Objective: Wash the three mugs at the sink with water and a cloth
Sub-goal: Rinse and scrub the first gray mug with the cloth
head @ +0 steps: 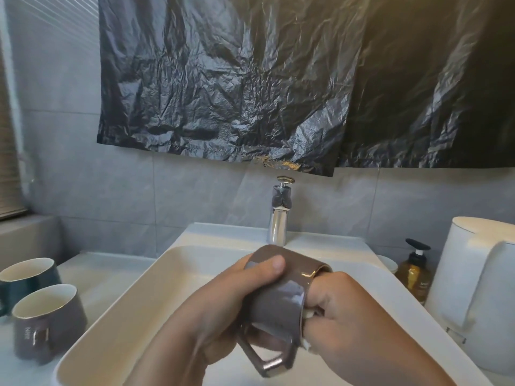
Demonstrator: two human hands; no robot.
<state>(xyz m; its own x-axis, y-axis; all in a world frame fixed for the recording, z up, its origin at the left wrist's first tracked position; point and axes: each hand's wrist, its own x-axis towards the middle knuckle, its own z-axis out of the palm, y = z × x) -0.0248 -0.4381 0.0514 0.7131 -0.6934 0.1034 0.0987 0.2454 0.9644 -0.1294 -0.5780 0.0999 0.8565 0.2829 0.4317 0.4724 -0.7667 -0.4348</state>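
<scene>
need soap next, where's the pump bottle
In the head view, the amber pump bottle stands right of the sink, just left of the white container.

The held mug (278,299) is glossy grey-brown with a silvery rim and handle edge. The cloth (308,314) at its mouth is white. Of the 2 other mugs, the grey-brown mug (47,327) has a cream inside, a gold rim line and pale lettering, and the teal mug (28,277) is dark teal, cream inside. The sink (172,263) is white and the faucet (278,227) is chrome with a grey band. The plastic sheet (278,79) is black with shiny crinkles. The wall tiles (83,176) are mottled grey. The soap bottle (412,277) is amber with a black pump, and the container (473,288) is white.
</scene>
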